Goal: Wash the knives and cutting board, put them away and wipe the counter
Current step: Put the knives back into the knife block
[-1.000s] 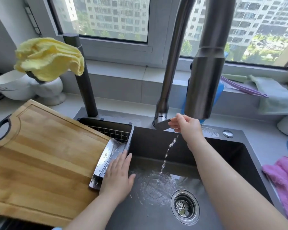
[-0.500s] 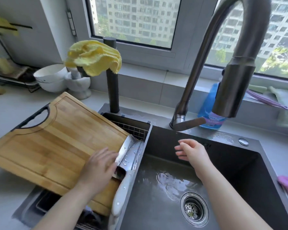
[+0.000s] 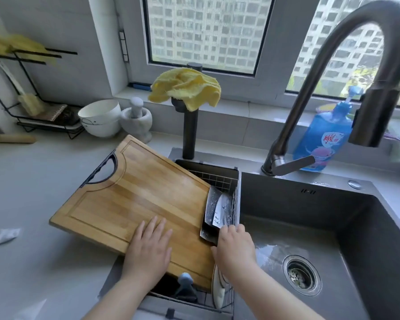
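Both hands at the cutting board and knives, left of the sink basin.

The pale bamboo cutting board [image 3: 134,199], grooved round its edge with a dark handle at its far-left corner, lay askew across the wire basket [image 3: 217,179] on the left of the sink [image 3: 310,204], its far end over the counter [image 3: 32,181]. The left hand [image 3: 148,248] lay flat on its near part, fingers straight and spread, holding nothing. Two wet, broad-bladed knives [image 3: 217,209] overlapped along the board's right edge, and the right hand [image 3: 236,248] curled its fingers over them where blades met handles. A white handle [image 3: 218,294] showed beneath the wrist.
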A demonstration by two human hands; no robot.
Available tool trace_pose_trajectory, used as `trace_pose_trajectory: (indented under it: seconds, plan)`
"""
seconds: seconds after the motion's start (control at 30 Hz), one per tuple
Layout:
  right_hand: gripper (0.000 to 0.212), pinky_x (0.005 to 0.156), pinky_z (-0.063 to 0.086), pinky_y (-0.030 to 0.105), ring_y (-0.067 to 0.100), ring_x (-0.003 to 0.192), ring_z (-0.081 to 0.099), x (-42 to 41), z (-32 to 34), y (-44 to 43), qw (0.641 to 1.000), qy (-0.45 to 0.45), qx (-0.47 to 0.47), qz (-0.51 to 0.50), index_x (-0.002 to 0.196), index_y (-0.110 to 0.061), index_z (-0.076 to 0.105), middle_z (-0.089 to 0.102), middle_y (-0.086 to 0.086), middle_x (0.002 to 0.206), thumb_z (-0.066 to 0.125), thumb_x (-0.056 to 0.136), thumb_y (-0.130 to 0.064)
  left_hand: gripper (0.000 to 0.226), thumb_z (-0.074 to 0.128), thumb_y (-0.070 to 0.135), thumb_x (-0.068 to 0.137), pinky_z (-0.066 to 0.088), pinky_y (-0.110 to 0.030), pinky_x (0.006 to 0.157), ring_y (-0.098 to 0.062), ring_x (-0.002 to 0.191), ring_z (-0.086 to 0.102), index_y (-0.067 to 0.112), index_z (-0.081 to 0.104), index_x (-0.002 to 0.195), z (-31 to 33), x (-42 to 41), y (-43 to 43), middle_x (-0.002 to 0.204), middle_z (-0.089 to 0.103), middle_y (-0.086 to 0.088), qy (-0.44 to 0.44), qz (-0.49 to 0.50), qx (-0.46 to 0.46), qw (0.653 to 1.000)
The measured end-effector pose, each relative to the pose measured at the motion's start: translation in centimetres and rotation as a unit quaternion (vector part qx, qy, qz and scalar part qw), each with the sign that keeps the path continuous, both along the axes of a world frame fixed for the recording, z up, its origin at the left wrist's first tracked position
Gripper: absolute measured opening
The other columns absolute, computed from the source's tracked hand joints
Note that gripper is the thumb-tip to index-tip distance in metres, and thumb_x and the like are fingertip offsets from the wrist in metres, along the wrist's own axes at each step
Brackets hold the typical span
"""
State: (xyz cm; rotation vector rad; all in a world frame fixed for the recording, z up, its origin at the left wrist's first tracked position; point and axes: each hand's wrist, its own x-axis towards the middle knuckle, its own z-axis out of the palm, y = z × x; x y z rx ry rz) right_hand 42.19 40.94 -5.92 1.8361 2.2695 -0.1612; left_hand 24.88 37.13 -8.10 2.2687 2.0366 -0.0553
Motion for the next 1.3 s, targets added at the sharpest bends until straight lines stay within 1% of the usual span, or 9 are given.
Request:
trace_pose_trajectory:
  seconds: [0.13,0.37,0.53,0.77,0.9,0.97,1.03,1.17,1.3]
  plan:
    - [0.045,0.093,0.039,0.033,0.031,0.12,0.035,-1.8,-0.4,0.0,0.995,-0.08,-0.021,-0.057,0.136,0.002,0.028,0.04,0.016,0.133,0.038,0.095,-0.015,0.049,0.035,0.036,0.07,0.028,-0.04,0.089,-0.03,0.091,0.069,0.013,0.076,0.082,-1.0,-0.4,0.1,0.096,0.072,-0.011,0.029,0.003,0.03,0.999]
    - [0.049,0.085,0.052,0.041,0.039,0.122,0.033,-4.2,1.3,0.4,0.979,-0.149,-0.09,-0.103,0.138,0.007,0.026,0.035,0.02,0.137,0.036,0.09,0.003,0.051,0.09,0.032,0.036,0.027,-0.041,0.091,-0.031,0.093,0.068,0.013,0.076,0.081,-1.0,-0.7,0.5,0.097,0.072,-0.013,-0.005,-0.008,0.051,0.999]
    - [0.045,0.093,0.048,0.034,0.034,0.123,0.04,-4.5,2.5,0.4,0.984,-0.133,-0.076,-0.091,0.137,0.005,0.028,0.038,0.018,0.136,0.037,0.094,0.001,0.05,0.024,0.036,0.098,-0.005,-0.041,0.115,-0.024,0.144,-0.001,0.02,0.02,0.145,0.7,-0.3,-0.2,0.156,0.004,-0.005,0.009,-0.004,0.032,0.999]
    - [0.044,0.099,0.042,0.033,0.031,0.129,0.037,-4.3,5.5,0.8,0.991,-0.08,-0.054,-0.094,0.138,0.003,0.026,0.037,0.014,0.141,0.037,0.096,-0.005,0.049,0.02,0.035,0.099,-0.007,-0.041,0.115,-0.023,0.144,-0.007,0.021,0.015,0.146,0.9,-0.4,-0.2,0.156,-0.002,-0.005,0.004,-0.007,0.017,1.0]
    - [0.036,0.091,0.043,0.029,0.028,0.123,0.038,-2.4,7.3,0.7,0.994,-0.075,-0.008,-0.083,0.129,-0.002,0.037,0.047,0.011,0.131,0.04,0.093,-0.003,0.051,0.053,0.043,0.085,0.019,-0.047,0.113,-0.026,0.139,0.027,0.021,0.049,0.131,0.6,-0.5,-0.2,0.147,0.034,-0.007,0.012,-0.002,0.042,0.999]
    - [0.032,0.086,0.043,0.03,0.027,0.121,0.039,-0.9,8.6,0.6,0.993,-0.077,0.02,-0.091,0.124,-0.003,0.041,0.051,0.01,0.127,0.039,0.092,-0.002,0.05,0.085,0.041,0.046,0.041,-0.047,0.095,-0.027,0.107,0.063,0.018,0.075,0.09,0.2,-0.6,-0.2,0.11,0.069,-0.009,-0.005,-0.011,0.041,0.999]
    - [0.029,0.08,0.04,0.031,0.027,0.12,0.04,1.2,10.1,0.6,0.99,-0.074,0.028,-0.114,0.12,-0.005,0.045,0.056,0.01,0.122,0.042,0.091,-0.005,0.048,0.09,0.032,0.031,0.034,-0.042,0.089,-0.029,0.088,0.069,0.015,0.076,0.074,-1.2,-0.7,0.2,0.092,0.073,-0.011,-0.003,-0.023,0.064,0.998]
    - [0.036,0.084,0.04,0.03,0.027,0.12,0.04,6.3,12.8,0.4,0.984,-0.098,0.013,-0.151,0.119,-0.01,0.046,0.055,0.008,0.124,0.053,0.086,-0.019,0.031,0.068,0.031,0.063,0.026,-0.041,0.096,-0.03,0.103,0.064,0.015,0.075,0.088,0.1,-0.3,-0.2,0.107,0.069,-0.011,0.015,-0.024,0.071,0.997]
    - [0.054,0.073,0.041,0.028,0.027,0.103,0.048,10.5,13.4,-0.4,0.978,-0.059,-0.016,-0.197,0.132,-0.017,0.032,0.044,0.011,0.13,0.055,0.083,-0.014,0.048,0.02,0.035,0.098,-0.003,-0.04,0.116,-0.022,0.144,-0.001,0.023,0.019,0.145,0.6,-0.1,-0.4,0.156,0.003,-0.003,0.032,-0.002,0.023,0.999]
